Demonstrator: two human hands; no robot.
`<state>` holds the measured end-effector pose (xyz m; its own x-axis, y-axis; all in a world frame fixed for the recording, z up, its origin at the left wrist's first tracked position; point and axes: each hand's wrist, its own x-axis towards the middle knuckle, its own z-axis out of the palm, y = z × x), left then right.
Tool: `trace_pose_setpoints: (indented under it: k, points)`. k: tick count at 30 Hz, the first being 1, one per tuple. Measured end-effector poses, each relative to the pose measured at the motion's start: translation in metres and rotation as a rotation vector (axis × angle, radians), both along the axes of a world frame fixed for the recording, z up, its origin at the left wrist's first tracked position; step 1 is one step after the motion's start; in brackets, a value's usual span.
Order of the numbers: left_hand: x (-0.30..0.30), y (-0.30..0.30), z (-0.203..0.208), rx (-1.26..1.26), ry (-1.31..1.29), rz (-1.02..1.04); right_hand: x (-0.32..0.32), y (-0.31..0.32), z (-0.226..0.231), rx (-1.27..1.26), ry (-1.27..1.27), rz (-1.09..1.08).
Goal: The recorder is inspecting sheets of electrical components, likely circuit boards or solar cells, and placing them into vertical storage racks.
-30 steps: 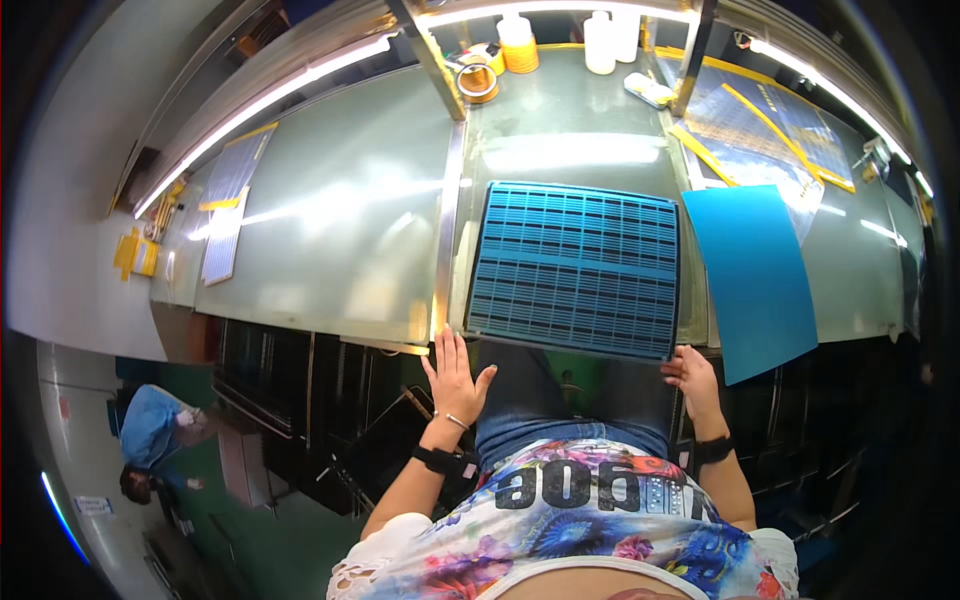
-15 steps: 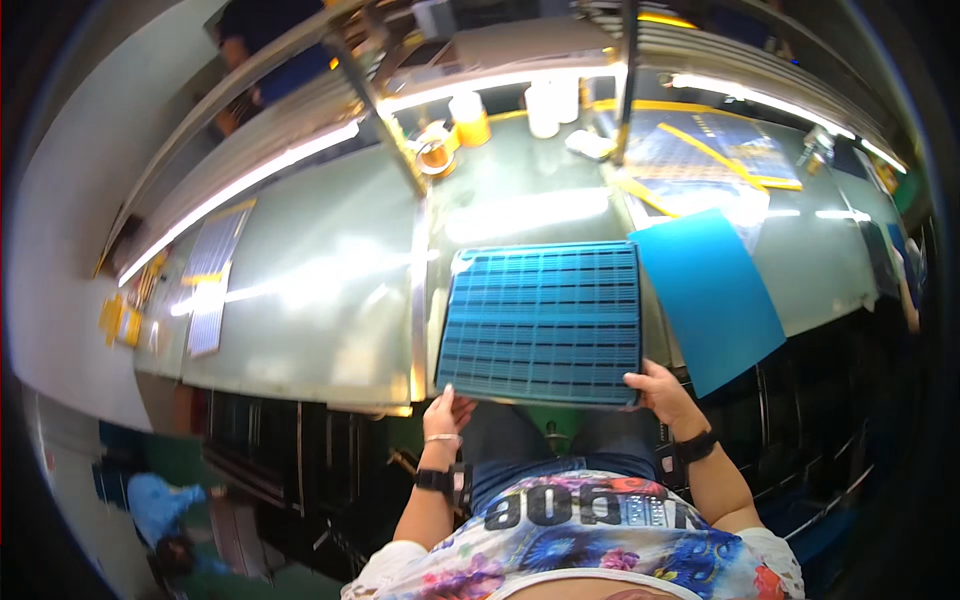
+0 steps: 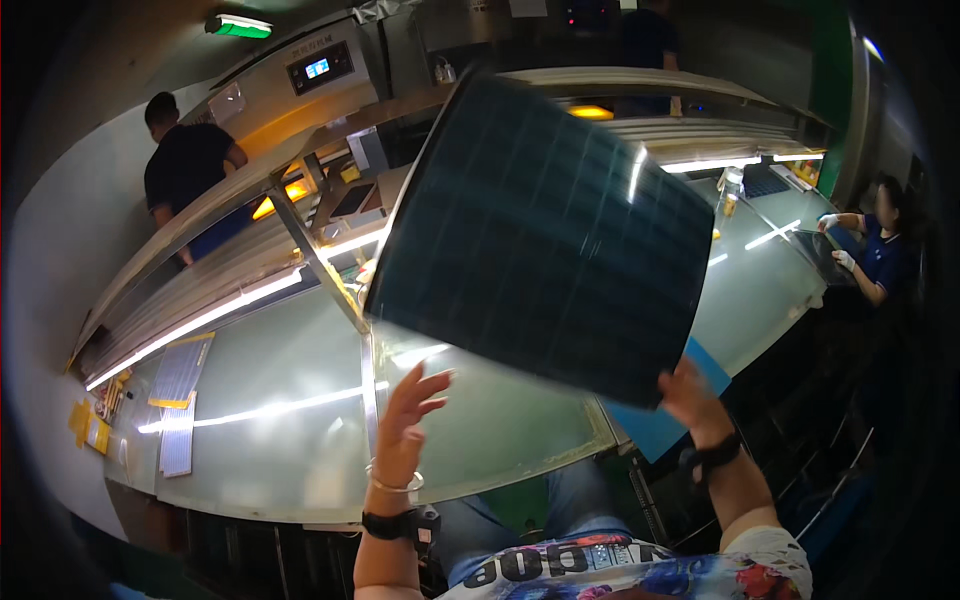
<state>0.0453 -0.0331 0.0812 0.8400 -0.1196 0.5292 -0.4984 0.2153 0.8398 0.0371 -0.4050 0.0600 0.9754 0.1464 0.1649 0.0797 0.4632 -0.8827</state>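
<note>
With our right hand (image 3: 690, 402) pinching the dark panel (image 3: 545, 240), tilted above the bench (image 3: 510, 420), at its five-o'clock corner, and our left hand (image 3: 402, 420) spread, seemingly off it toward seven o'clock, we could let it swing or slip, one grip carrying everything.

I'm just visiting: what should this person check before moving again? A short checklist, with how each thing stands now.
1. Right hand gripping the dark panel: ok, at its lower right corner.
2. Left hand supporting it: not ok, open and apart from it.
3. Panel level: not ok, it is tilted up over the table.
4. Blue sheet fully in view: not ok, the panel hides part of it.
5. Co-worker at the right away from the panel: ok.
6. Panel surface unmarked: cannot tell, too dark.
</note>
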Motion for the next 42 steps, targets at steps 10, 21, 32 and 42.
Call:
trace_pose_setpoints:
  k: [10,21,32,42]
  points:
    - [-0.049,-0.030,-0.170,1.632,0.304,0.239,0.303,-0.049,0.198,0.151,-0.162,-0.297]
    - [-0.064,-0.039,-0.176,1.558,0.313,0.265,0.407,-0.061,0.165,-0.862,-0.148,-0.451]
    - [-0.055,-0.044,-0.149,1.516,0.301,0.355,0.101,-0.278,-0.109,-1.879,0.413,-0.181]
    - [-0.056,-0.131,-0.151,0.754,0.682,-0.205,-0.040,-0.208,-0.189,-0.541,0.709,-0.426]
